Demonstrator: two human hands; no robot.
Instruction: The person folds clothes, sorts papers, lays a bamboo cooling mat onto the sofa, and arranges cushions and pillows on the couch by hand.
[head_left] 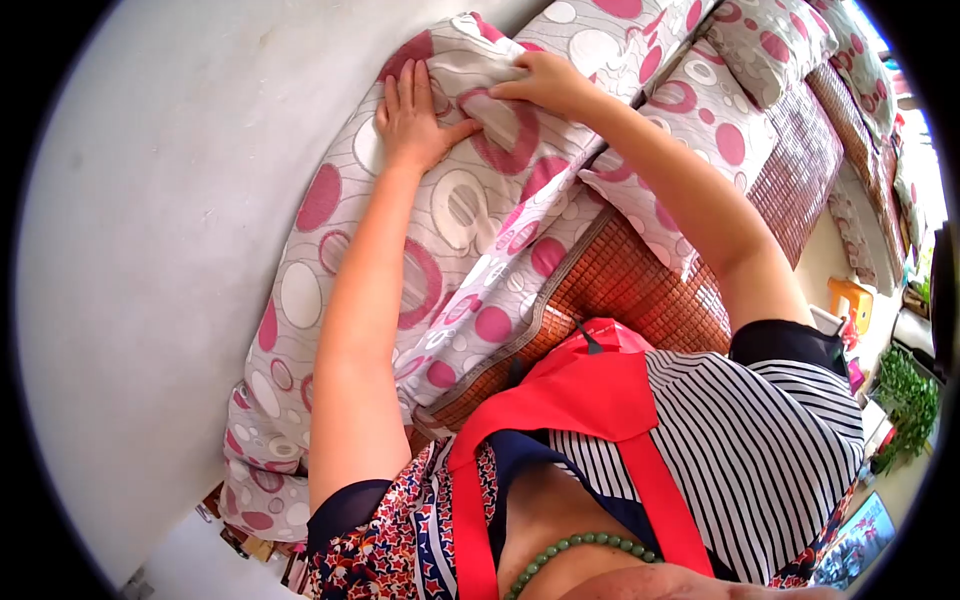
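Note:
A patterned sofa cover (465, 205), pale grey with pink and white circles, drapes over the sofa's backrest along the wall. My left hand (408, 125) lies flat on top of it with the fingers stretched out. Just to the right, my right hand (550, 85) has its thumb and fingers closed around a bunched fold of the same cover. The fabric between my two hands is wrinkled and raised.
A white wall (180, 200) runs close along the left. The seat carries a brown woven mat (640, 270). Matching cushions (765, 45) sit farther along the sofa. An orange stool (850, 300) and a green plant (905, 400) stand at the right.

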